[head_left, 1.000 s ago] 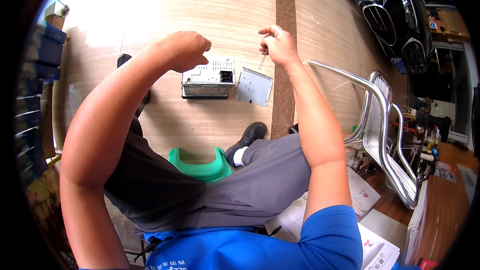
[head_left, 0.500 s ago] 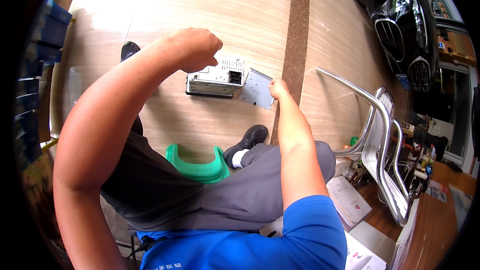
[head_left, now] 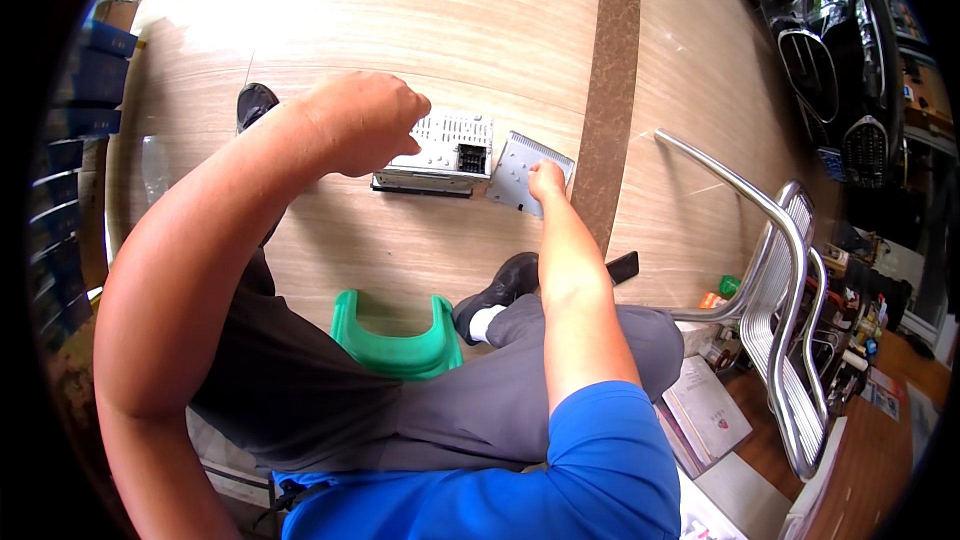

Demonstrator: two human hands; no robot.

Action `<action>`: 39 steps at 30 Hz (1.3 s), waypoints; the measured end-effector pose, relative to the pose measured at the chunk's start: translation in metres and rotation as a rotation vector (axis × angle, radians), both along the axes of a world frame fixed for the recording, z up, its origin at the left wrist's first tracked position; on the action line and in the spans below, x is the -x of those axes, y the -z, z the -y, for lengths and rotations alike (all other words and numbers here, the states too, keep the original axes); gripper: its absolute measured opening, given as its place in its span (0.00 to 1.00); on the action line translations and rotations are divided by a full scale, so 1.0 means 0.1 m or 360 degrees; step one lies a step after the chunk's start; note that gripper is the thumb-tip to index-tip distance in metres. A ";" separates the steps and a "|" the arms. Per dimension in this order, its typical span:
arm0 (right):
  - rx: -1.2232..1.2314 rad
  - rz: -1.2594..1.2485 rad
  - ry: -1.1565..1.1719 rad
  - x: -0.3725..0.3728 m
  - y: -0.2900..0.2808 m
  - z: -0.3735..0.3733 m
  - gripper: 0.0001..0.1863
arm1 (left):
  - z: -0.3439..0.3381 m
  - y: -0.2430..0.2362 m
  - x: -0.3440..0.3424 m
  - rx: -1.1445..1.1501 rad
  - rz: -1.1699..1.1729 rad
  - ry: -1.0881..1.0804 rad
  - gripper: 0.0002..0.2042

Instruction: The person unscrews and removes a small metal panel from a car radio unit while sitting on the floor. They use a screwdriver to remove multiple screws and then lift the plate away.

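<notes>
A boxy silver metal unit that looks like a car stereo sits on the floor in front of me, with a black socket near its right side. Over its left part is my left hand, fingers curled together; whatever they may hold is hidden. Beside the unit, on its right, lies a flat grey metal cover plate. My right hand is closed above this plate, near its middle; I cannot make out anything between the fingers.
A green plastic stool stands between my legs, near my black shoe. Close to my right knee lies a flat black object. A metal-framed bench and a black car are to the right. Blue boxes line the left.
My right hand has shifted from the plate's right edge to over its middle. My left hand has moved slightly left and down. The view has shifted, and the flat black object has come into sight.
</notes>
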State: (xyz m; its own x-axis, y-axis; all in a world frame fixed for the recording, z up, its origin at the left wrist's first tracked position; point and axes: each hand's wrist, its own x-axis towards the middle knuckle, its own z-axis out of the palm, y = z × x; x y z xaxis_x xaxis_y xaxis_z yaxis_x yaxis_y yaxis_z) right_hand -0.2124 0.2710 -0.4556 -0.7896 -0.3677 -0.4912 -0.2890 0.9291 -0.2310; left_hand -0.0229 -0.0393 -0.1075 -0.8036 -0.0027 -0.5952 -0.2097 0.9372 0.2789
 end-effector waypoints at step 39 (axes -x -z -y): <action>0.0060 -0.0122 0.0328 -0.05 0.22 0.19 0.10 | -0.04 0.06 0.04 -0.0062 0.0048 -0.0069 0.17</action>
